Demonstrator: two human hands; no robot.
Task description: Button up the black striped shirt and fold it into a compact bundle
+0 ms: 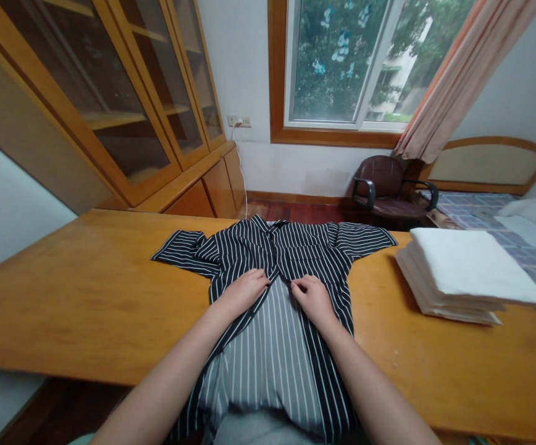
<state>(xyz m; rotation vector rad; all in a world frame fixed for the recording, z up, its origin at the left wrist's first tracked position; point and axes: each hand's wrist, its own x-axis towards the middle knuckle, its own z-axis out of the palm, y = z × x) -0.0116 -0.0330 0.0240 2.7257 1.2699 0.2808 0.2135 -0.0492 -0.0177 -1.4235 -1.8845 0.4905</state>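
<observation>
A black short-sleeved shirt with white stripes (pixel 305 250) lies spread on the wooden table, collar at the far side and sleeves out to both sides. Its front is parted below the chest, showing the greyer striped inside of the back. My left hand (pixel 249 287) pinches the left front edge near the middle. Across the gap, my right hand (pixel 312 295) has its fingers closed on the right front edge. The shirt's hem hangs over the near table edge, against my body.
On the table's right side, a stack of folded white cloths (pixel 476 266) stands on the wooden table (pixel 87 296). Beyond it are a maroon armchair (pixel 381 179) and a bed (pixel 476 213). A glass-fronted cabinet (pixel 175 154) rises at the left, near a white cord (pixel 242 167).
</observation>
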